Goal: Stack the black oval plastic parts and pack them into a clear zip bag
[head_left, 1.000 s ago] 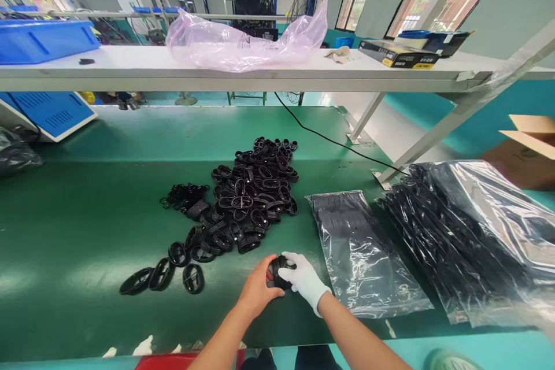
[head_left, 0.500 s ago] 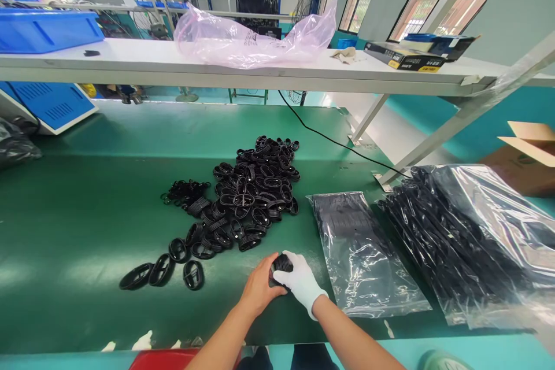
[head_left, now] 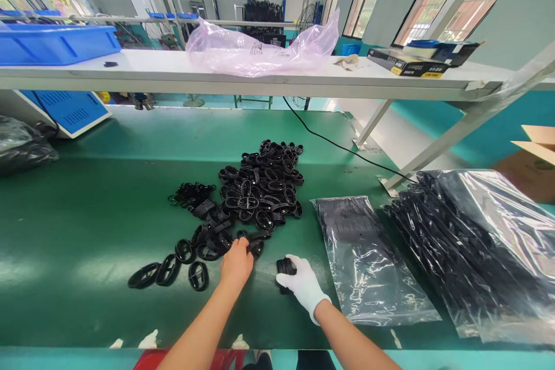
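My bare left hand is at the near edge of a pile of coiled black cables. Its fingers are closed around one coil, partly hidden by the hand. To the right, my right hand, in a white glove, grips a black cable bundle standing on the green table, thumb and fingers around its side. Whether that bundle is one coil or more I cannot tell. Several loose coils, among them an oval one, lie left of my left hand. Smaller black loops are heaped beside the pile.
A clear bag of black items lies right of my gloved hand, with a larger bag of black cables beyond it. A white shelf spans the back, carrying a blue bin and pink plastic. A black cord crosses the table.
My left hand has left the bundle held by both hands and moved left and away from me to the pile's edge, onto a coil. The right hand still holds its bundle.
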A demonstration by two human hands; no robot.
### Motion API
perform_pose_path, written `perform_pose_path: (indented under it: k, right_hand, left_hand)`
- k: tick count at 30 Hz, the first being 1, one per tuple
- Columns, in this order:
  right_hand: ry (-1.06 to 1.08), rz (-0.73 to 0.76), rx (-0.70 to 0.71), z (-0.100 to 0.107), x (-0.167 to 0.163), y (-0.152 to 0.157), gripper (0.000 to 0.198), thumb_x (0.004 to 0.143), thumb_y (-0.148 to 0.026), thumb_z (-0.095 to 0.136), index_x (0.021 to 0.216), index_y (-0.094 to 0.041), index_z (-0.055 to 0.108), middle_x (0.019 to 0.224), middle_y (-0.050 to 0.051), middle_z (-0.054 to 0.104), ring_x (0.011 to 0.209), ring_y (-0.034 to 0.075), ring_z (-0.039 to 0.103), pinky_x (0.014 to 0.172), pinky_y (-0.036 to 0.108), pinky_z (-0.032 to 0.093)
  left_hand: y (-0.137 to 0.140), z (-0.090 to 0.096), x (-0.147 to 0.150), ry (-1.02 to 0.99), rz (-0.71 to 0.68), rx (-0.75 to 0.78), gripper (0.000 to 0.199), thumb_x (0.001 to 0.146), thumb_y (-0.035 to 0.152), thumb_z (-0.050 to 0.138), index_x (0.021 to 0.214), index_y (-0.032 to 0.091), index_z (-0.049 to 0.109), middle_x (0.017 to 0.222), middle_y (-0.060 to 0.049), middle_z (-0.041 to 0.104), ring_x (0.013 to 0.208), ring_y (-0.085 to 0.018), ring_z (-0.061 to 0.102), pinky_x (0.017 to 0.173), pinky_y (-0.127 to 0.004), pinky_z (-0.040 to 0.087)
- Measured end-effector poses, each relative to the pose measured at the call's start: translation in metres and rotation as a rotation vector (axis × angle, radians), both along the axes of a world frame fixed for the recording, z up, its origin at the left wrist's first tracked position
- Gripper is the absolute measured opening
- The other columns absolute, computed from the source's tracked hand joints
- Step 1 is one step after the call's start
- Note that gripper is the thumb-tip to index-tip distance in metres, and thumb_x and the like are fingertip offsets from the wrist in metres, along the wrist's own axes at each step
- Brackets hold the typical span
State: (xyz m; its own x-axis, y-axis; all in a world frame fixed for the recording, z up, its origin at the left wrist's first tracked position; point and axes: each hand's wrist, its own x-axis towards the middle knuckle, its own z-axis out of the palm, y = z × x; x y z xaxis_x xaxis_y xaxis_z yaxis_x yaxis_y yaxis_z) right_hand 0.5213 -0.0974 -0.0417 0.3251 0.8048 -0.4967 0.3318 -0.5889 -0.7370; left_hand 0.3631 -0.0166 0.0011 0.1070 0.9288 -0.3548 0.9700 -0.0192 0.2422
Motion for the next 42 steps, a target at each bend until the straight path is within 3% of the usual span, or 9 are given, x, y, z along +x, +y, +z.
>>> perform_pose_path:
  k: [3, 11, 16, 21, 24, 27, 29, 34, 42]
  right_hand:
    - [0.010, 0.000, 0.014, -0.002, 0.000, -0.001, 0.059, 0.057, -0.026, 0.063, 0.115, -0.015, 0.054, 0.106, 0.010, 0.051, 0.090, 0.021, 0.058, 0.078, 0.028, 0.047]
    - [-0.024, -0.008, 0.028, -0.004, 0.001, -0.002, 0.058, 0.057, -0.028, 0.065, 0.113, -0.018, 0.057, 0.103, 0.008, 0.055, 0.088, 0.021, 0.059, 0.080, 0.029, 0.047]
    - [0.004, -0.004, 0.064, -0.001, 0.002, -0.004, 0.056, 0.059, -0.026, 0.065, 0.113, -0.015, 0.056, 0.102, 0.009, 0.053, 0.094, 0.021, 0.056, 0.086, 0.028, 0.044]
    - [0.021, -0.003, 0.075, 0.000, 0.003, -0.004, 0.056, 0.058, -0.027, 0.065, 0.112, -0.015, 0.056, 0.102, 0.009, 0.053, 0.094, 0.021, 0.056, 0.088, 0.029, 0.043]
    - [0.019, -0.008, 0.074, 0.000, 0.002, -0.003, 0.056, 0.058, -0.027, 0.065, 0.112, -0.015, 0.056, 0.101, 0.009, 0.054, 0.095, 0.021, 0.056, 0.088, 0.029, 0.043]
    - [0.004, -0.007, 0.079, 0.001, 0.002, -0.003, 0.057, 0.057, -0.026, 0.065, 0.112, -0.015, 0.057, 0.100, 0.009, 0.055, 0.092, 0.022, 0.057, 0.087, 0.030, 0.044]
    - [0.002, -0.009, 0.093, 0.002, 0.002, -0.003, 0.056, 0.056, -0.027, 0.065, 0.110, -0.015, 0.057, 0.098, 0.008, 0.056, 0.092, 0.022, 0.057, 0.087, 0.031, 0.044]
    - [0.003, -0.005, 0.088, -0.001, 0.003, -0.004, 0.056, 0.057, -0.026, 0.066, 0.111, -0.016, 0.057, 0.100, 0.008, 0.055, 0.092, 0.022, 0.057, 0.085, 0.030, 0.045]
    - [-0.022, 0.037, 0.066, -0.002, 0.006, -0.002, 0.055, 0.058, -0.027, 0.066, 0.112, -0.019, 0.057, 0.101, 0.007, 0.057, 0.092, 0.021, 0.058, 0.083, 0.029, 0.045]
  left_hand:
    - [-0.017, -0.004, 0.003, 0.023, 0.044, -0.068, 0.020, 0.078, 0.024, 0.046, 0.098, 0.021, 0.048, 0.083, -0.005, 0.065, 0.076, -0.021, 0.062, 0.065, -0.030, 0.042]
    - [-0.041, 0.016, 0.008, 0.006, 0.044, -0.075, 0.014, 0.080, 0.020, 0.041, 0.093, 0.023, 0.047, 0.096, -0.005, 0.064, 0.081, -0.021, 0.062, 0.068, -0.031, 0.041]
    - [-0.061, 0.002, 0.015, -0.022, 0.061, -0.203, 0.018, 0.074, 0.012, 0.044, 0.090, 0.020, 0.048, 0.098, -0.006, 0.062, 0.085, -0.021, 0.062, 0.071, -0.029, 0.042]
    - [-0.064, -0.003, 0.017, -0.024, 0.045, -0.209, 0.022, 0.079, 0.022, 0.044, 0.100, 0.018, 0.048, 0.103, -0.008, 0.060, 0.088, -0.023, 0.061, 0.072, -0.032, 0.044]
    - [-0.062, 0.004, 0.021, 0.025, -0.113, -0.152, 0.047, 0.072, 0.026, 0.056, 0.117, 0.021, 0.043, 0.119, -0.009, 0.051, 0.096, -0.026, 0.057, 0.076, -0.037, 0.045]
    - [-0.059, 0.006, 0.029, 0.014, -0.271, -0.141, 0.083, 0.055, 0.016, 0.070, 0.130, 0.021, 0.033, 0.132, -0.009, 0.039, 0.113, -0.029, 0.046, 0.089, -0.037, 0.041]
    - [-0.057, 0.005, 0.033, 0.021, -0.307, -0.165, 0.086, 0.052, 0.008, 0.069, 0.130, 0.020, 0.035, 0.131, -0.010, 0.040, 0.115, -0.029, 0.043, 0.092, -0.035, 0.039]
    - [-0.055, -0.001, 0.021, -0.183, -0.178, -0.205, 0.082, 0.056, 0.011, 0.064, 0.130, 0.025, 0.033, 0.133, -0.005, 0.039, 0.107, -0.022, 0.051, 0.086, -0.028, 0.042]
    - [-0.060, -0.015, 0.009, -0.504, -0.058, -0.243, 0.076, 0.057, 0.019, 0.066, 0.128, 0.026, 0.038, 0.118, -0.002, 0.052, 0.100, -0.016, 0.052, 0.091, -0.025, 0.039]
